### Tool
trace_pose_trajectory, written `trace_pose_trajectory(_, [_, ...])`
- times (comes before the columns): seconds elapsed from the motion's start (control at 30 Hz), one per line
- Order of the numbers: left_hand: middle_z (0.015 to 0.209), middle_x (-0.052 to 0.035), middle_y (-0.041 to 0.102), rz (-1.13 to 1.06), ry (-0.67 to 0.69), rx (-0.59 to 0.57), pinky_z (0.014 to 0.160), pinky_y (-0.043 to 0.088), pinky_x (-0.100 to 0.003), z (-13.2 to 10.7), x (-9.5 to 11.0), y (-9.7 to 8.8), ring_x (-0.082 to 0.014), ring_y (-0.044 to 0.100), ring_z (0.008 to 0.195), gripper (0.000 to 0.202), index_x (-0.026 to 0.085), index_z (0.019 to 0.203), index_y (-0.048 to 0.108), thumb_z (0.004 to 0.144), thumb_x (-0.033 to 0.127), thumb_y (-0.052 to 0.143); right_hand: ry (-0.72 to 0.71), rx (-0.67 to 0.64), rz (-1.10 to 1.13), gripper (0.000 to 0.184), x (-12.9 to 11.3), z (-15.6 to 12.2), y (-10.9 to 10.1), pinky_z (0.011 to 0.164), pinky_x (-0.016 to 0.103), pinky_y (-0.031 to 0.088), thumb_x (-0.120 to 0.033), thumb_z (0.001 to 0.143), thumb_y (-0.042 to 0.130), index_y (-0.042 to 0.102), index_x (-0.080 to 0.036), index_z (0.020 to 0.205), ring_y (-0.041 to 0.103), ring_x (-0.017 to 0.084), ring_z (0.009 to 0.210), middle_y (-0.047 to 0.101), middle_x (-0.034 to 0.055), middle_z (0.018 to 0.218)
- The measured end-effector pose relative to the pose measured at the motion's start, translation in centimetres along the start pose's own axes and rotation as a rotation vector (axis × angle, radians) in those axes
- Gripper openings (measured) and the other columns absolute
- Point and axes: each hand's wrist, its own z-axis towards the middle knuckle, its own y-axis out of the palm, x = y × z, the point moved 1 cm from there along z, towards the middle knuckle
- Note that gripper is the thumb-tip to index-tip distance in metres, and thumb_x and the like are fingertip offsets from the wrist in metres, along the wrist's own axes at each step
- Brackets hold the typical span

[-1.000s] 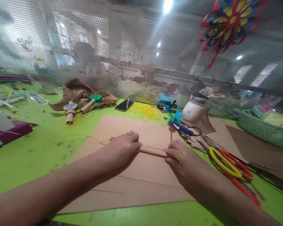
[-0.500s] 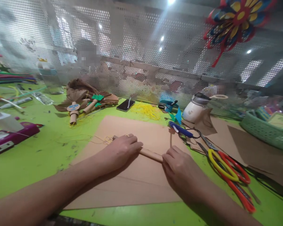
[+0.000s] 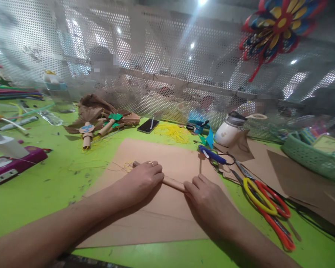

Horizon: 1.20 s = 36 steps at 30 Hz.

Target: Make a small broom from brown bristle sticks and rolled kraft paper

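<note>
Spreading across the lower frame, a green bench point(image 3: 58, 178) is partly covered at centre by brown paper point(image 3: 150, 227). Red- and yellow-handled scissors point(image 3: 270, 211) are laid at lower right. Right of centre, the right hand point(image 3: 209, 197) is seen closed; at centre, the left hand point(image 3: 145, 182) is curled palm-down. By both, a brown tube point(image 3: 173, 184) is gripped at mid-frame over the paper. A ring point(image 3: 150, 163) is worn on the left.

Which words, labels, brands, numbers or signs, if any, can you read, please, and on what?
None can be read.
White bottle: mark on its side, too blurred.
Pale card in the green basket: any markings too blurred.
Brown tube: no lettering visible.
</note>
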Motion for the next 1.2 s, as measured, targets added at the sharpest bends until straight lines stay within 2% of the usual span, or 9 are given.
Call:
trace_pose_trajectory(0.2, [0.079, -0.0069, 0.059, -0.044, -0.034, -0.001, 0.069, 0.042, -0.032, 0.0, -0.1, 0.1, -0.019, 0.05, 0.074, 0.02, 0.015, 0.075, 0.058, 0.088, 0.009, 0.045, -0.054, 0.026, 0.01, 0.014, -0.5, 0.4, 0.9, 0.064, 0.033, 0.032, -0.012, 0.092, 0.046, 0.054, -0.018, 0.082, 0.049, 0.019, 0.073, 0.057, 0.0038, 0.079])
trace_pose_trajectory(0.33, [0.102, -0.0112, 0.06, -0.245, -0.172, 0.16, 0.084, 0.043, -0.038, -0.8, 1.0, -2.0, -0.0237, 0.052, 0.097, 0.017, 0.015, 0.096, 0.063, 0.088, 0.016, 0.047, -0.043, 0.08, 0.04, 0.016, -0.4, 0.3, 1.3, 0.063, 0.032, 0.031, -0.011, 0.09, 0.047, 0.053, -0.018, 0.077, 0.047, 0.018, 0.07, 0.056, 0.0035, 0.076])
trace_pose_trajectory(0.43, [0.099, -0.0102, 0.062, -0.7, -0.451, 0.153, 0.083, 0.045, -0.039, -1.7, 2.6, -3.1, -0.0235, 0.056, 0.092, 0.023, 0.015, 0.101, 0.065, 0.084, 0.026, 0.055, -0.043, 0.103, 0.059, 0.016, -0.4, 0.3, 1.2, 0.061, 0.031, 0.029, -0.013, 0.089, 0.048, 0.053, -0.018, 0.075, 0.046, 0.017, 0.068, 0.055, 0.0032, 0.074])
trace_pose_trajectory(0.5, [0.088, -0.0094, 0.065, -1.275, -0.687, -0.009, 0.073, 0.05, -0.035, -2.1, 4.1, -2.6, -0.0217, 0.061, 0.081, 0.023, 0.014, 0.097, 0.066, 0.083, 0.03, 0.056, -0.047, 0.105, 0.055, 0.015, -0.5, 0.3, 1.1, 0.061, 0.031, 0.029, -0.013, 0.089, 0.048, 0.052, -0.018, 0.075, 0.045, 0.017, 0.068, 0.055, 0.0033, 0.073])
trace_pose_trajectory(0.53, [0.086, -0.0097, 0.066, -1.544, -0.796, -0.017, 0.073, 0.05, -0.033, -2.2, 4.8, -2.1, -0.0208, 0.062, 0.08, 0.021, 0.012, 0.093, 0.066, 0.081, 0.029, 0.059, -0.051, 0.106, 0.05, 0.016, -0.6, 0.3, 1.1, 0.06, 0.031, 0.028, -0.013, 0.088, 0.048, 0.052, -0.018, 0.074, 0.045, 0.018, 0.067, 0.054, 0.0033, 0.072])
trace_pose_trajectory(0.63, [0.086, -0.0096, 0.066, -1.956, -1.02, 0.167, 0.075, 0.051, -0.029, -1.7, 6.2, -0.5, -0.0183, 0.065, 0.077, 0.014, 0.01, 0.084, 0.065, 0.074, 0.019, 0.067, -0.059, 0.121, 0.051, 0.018, -0.7, 0.3, 1.1, 0.059, 0.031, 0.027, -0.01, 0.088, 0.046, 0.052, -0.018, 0.073, 0.045, 0.018, 0.067, 0.054, 0.0034, 0.071])
trace_pose_trajectory(0.83, [0.084, -0.0154, 0.068, -2.045, -1.02, 0.319, 0.079, 0.052, -0.031, 0.8, 6.9, 1.2, -0.0193, 0.066, 0.078, 0.013, 0.006, 0.08, 0.063, 0.08, 0.01, 0.051, 0.004, 0.176, 0.149, 0.016, -0.7, -0.1, 1.6, 0.06, 0.03, 0.029, -0.009, 0.088, 0.046, 0.054, -0.017, 0.077, 0.047, 0.018, 0.07, 0.055, 0.0042, 0.076])
trace_pose_trajectory(1.0, [0.079, -0.0123, 0.068, -1.998, -0.999, 0.414, 0.072, 0.053, -0.031, 1.4, 7.3, 1.8, -0.0181, 0.065, 0.07, 0.014, 0.009, 0.082, 0.061, 0.085, 0.02, 0.051, -0.023, 0.281, 0.243, 0.019, -1.2, -0.5, 1.1, 0.059, 0.031, 0.031, -0.009, 0.091, 0.042, 0.055, -0.016, 0.079, 0.045, 0.017, 0.067, 0.052, 0.0039, 0.073])
trace_pose_trajectory(1.2, [0.086, -0.0102, 0.07, -1.997, -0.818, 0.493, 0.075, 0.051, -0.028, 1.6, 7.1, 0.9, -0.017, 0.064, 0.076, 0.018, 0.012, 0.088, 0.065, 0.081, 0.028, 0.063, -0.116, 0.458, 0.196, 0.024, -2.1, -0.6, 0.0, 0.059, 0.034, 0.037, -0.009, 0.088, 0.046, 0.056, -0.007, 0.109, 0.046, 0.022, 0.072, 0.054, 0.0085, 0.08])
